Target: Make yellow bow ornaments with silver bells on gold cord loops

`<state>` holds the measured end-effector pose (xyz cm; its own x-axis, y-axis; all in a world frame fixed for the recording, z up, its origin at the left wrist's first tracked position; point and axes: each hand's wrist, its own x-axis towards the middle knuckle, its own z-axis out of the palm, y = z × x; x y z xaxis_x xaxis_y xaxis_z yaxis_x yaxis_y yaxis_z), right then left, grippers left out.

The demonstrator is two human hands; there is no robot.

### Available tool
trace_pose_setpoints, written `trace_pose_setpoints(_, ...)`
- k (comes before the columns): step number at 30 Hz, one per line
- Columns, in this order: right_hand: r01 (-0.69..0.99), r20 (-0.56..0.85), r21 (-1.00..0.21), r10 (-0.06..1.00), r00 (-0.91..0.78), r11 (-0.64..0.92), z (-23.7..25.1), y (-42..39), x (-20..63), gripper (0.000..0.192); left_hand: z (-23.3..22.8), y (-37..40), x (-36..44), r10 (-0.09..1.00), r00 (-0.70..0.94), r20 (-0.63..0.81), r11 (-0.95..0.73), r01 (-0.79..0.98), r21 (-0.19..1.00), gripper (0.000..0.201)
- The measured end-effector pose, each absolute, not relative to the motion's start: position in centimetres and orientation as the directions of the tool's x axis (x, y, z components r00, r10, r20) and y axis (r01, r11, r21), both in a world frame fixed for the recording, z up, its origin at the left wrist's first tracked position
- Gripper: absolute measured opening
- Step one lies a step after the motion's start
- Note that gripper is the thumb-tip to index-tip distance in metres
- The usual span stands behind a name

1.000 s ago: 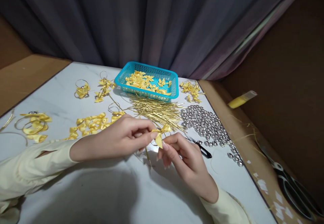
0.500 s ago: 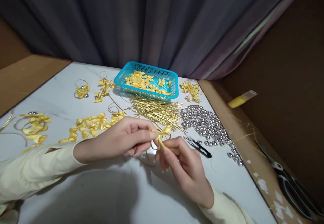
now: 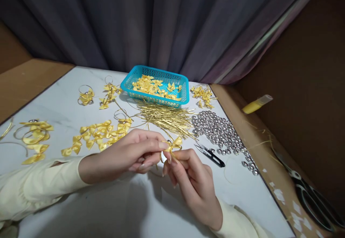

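Both hands, left (image 3: 126, 155) and right (image 3: 188, 175), pinch one yellow bow (image 3: 174, 144); the teal basket (image 3: 155, 91) holds more bows.

Dim light, soft foreground shadow, sharp centre, stretched edges

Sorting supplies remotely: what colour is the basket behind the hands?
Turquoise blue basket, clearest in the head view.
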<state>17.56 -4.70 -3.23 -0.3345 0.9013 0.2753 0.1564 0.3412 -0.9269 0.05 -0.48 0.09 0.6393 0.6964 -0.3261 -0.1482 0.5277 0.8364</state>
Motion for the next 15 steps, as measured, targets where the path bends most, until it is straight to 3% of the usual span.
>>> trace_pose_setpoints(8,0.143,0.279,-0.929,0.900,-0.335,0.342,-3.4,-4.7,17.3,0.010,0.2,-0.4,0.1,0.687,0.655,-0.315,0.517,-0.136,0.845,0.026)
trace_pose_setpoints(15,0.109,0.269,-0.931,0.857,-0.440,0.348,-2.6,-4.0,17.9,0.013,1.2,-0.3,-0.1,0.743,0.609,-0.278,0.323,0.038,0.946,0.023)
